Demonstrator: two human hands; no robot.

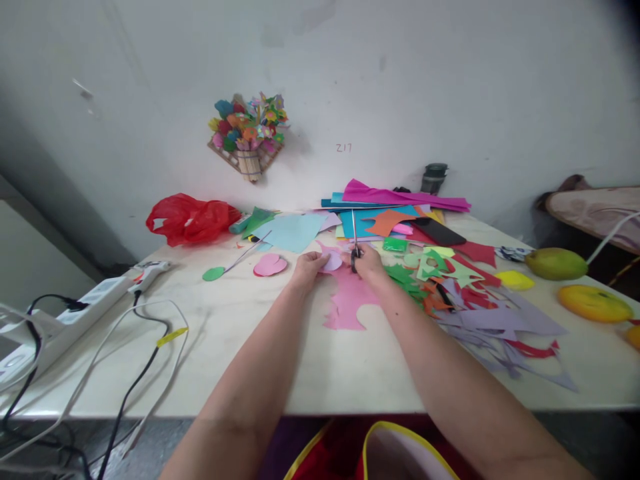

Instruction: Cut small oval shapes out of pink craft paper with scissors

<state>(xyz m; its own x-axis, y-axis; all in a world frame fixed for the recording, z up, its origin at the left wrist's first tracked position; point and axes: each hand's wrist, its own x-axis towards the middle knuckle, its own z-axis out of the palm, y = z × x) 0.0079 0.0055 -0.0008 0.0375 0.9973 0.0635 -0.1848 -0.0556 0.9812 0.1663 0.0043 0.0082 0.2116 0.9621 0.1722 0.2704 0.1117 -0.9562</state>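
Note:
In my left hand [307,268] is a small rounded lilac paper piece [332,261], pinched at its left edge. My right hand [369,262] grips a pair of scissors [355,252] by the dark handles, with the blades pointing away toward the wall. Whether the blades are parted I cannot tell. Under both hands lies a pink paper sheet [350,303] with curved cut-outs along its edges. Left of my left hand rests a pile of pink rounded cut-outs [271,265], and beyond it a green disc [213,273].
Paper scraps [480,313] in several colours cover the right side, near a black phone [437,231] and mangoes [595,303]. Coloured sheets [400,197] lie at the back. A red plastic bag [193,219] sits back left; a power strip [90,300] and cables occupy the left edge.

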